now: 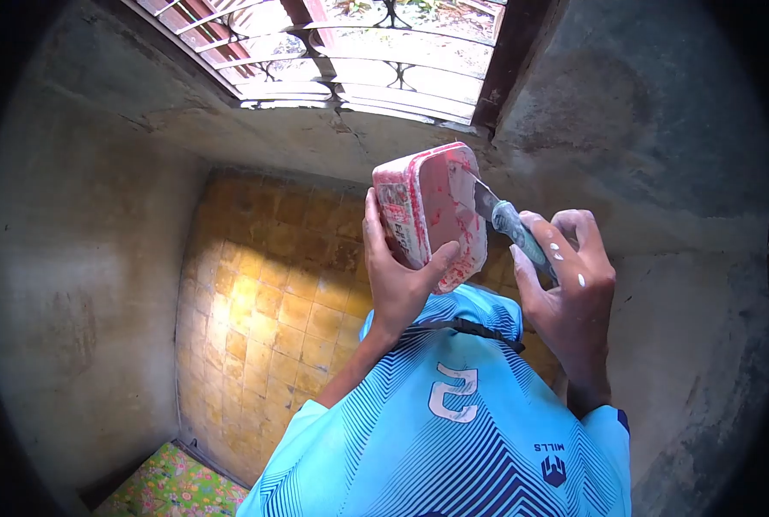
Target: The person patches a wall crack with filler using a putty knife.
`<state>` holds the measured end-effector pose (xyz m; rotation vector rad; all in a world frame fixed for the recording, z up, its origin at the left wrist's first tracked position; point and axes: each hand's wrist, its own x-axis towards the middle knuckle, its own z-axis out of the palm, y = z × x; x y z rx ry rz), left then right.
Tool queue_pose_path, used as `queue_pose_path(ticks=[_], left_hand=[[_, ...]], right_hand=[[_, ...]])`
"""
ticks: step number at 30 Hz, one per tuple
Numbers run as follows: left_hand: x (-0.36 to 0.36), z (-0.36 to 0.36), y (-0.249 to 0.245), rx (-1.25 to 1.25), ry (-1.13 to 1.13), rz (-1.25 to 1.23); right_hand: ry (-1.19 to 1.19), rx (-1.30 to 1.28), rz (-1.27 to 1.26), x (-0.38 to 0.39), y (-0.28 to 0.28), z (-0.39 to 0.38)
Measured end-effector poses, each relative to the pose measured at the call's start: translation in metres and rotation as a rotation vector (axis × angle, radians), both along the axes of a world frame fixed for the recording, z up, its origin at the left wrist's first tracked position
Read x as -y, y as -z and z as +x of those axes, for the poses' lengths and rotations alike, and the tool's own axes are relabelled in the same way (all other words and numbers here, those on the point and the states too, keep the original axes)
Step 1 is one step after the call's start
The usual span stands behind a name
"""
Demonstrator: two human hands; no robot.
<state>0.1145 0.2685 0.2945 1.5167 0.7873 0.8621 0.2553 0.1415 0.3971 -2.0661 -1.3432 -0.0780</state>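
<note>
My left hand (399, 280) grips a red and white plastic tub (399, 211) from its side and lower edge, thumb over the rim. The tub is tilted with its opening toward the right, and whitish paste coats its inner wall. In my right hand (578, 280) is a putty knife (515, 228), held by its grey-green, paste-smeared handle. The blade reaches into the tub's opening near the right rim; its tip is hard to make out against the paste. White spots of paste mark the fingers of my right hand.
A barred window (359, 52) lies ahead, above a stained plaster wall (307, 138). More bare walls rise on the left (83, 258) and right (686, 345). Yellowish floor tiles (290, 293) are below, with a flowered cloth surface (173, 487) at the lower left.
</note>
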Motion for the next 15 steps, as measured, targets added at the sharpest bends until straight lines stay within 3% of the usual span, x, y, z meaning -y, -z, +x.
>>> queue_pose_path(ticks=[6, 15], left_hand=[[0.003, 0.005, 0.001, -0.147, -0.052, 0.134], [-0.004, 0.01, 0.001, -0.084, 0.03, 0.056]], right_hand=[[0.044, -0.039, -0.103, -0.011, 0.001, -0.008], [-0.001, -0.064, -0.125, -0.02, 0.007, 0.006]])
